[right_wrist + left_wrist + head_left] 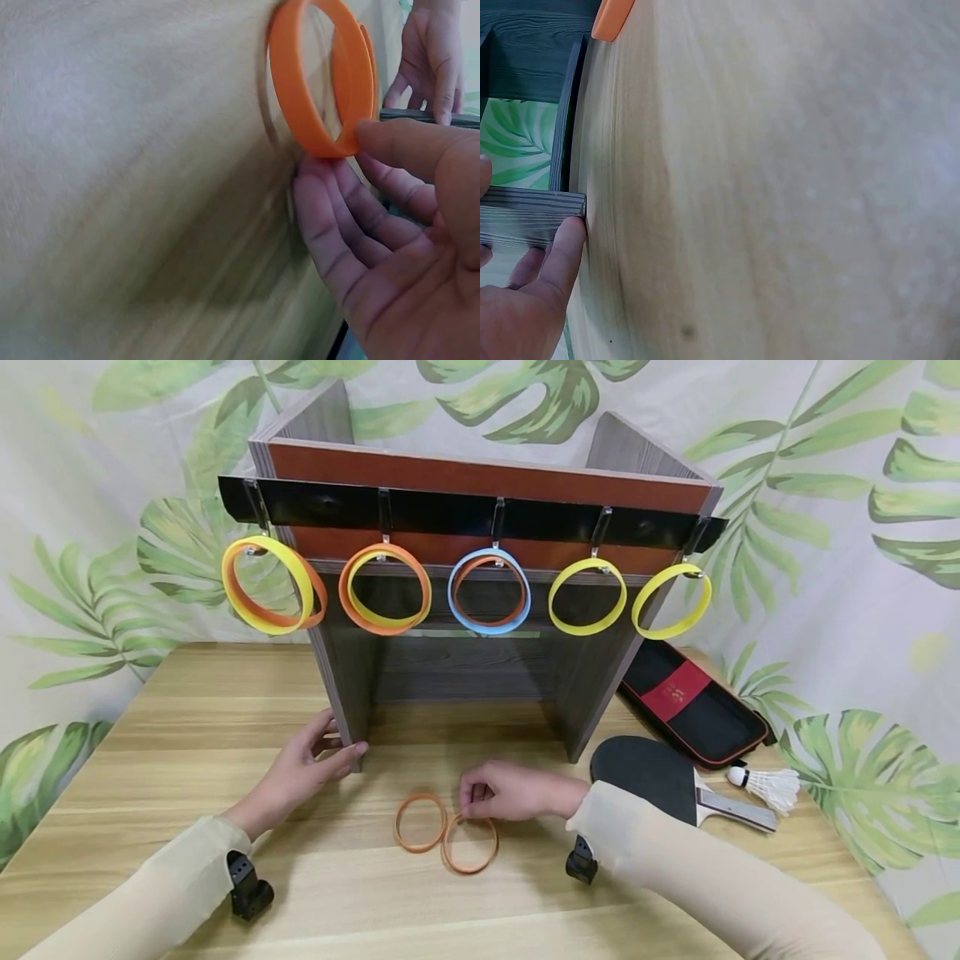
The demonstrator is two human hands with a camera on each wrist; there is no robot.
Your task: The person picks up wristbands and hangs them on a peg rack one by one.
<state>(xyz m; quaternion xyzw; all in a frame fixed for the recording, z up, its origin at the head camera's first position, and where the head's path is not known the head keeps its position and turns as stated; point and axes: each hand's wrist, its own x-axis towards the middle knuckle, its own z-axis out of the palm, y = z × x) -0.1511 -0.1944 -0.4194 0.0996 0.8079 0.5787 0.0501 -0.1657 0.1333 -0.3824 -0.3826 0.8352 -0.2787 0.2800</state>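
Observation:
My left hand [303, 768] grips the lower front corner of the left side panel [532, 217] of a grey wooden stand [465, 464]. Low over the table, my right hand [510, 789] pinches the edge of an orange wristband [289, 82] between thumb and fingers. A second orange wristband [418, 849] lies just left of it, beside the held one. Hooks on the stand's black strip [442, 514] carry several wristbands: yellow with orange at the left, then orange with yellow, a blue one [487, 630] with orange, and two yellow ones [587, 631] at the right.
Right of the stand lie a black paddle [645, 777], a black and red case [690, 702] and a white shuttlecock [772, 787]. The wooden table [337, 910] ends at a leaf-patterned cloth [90, 468] behind and beside it.

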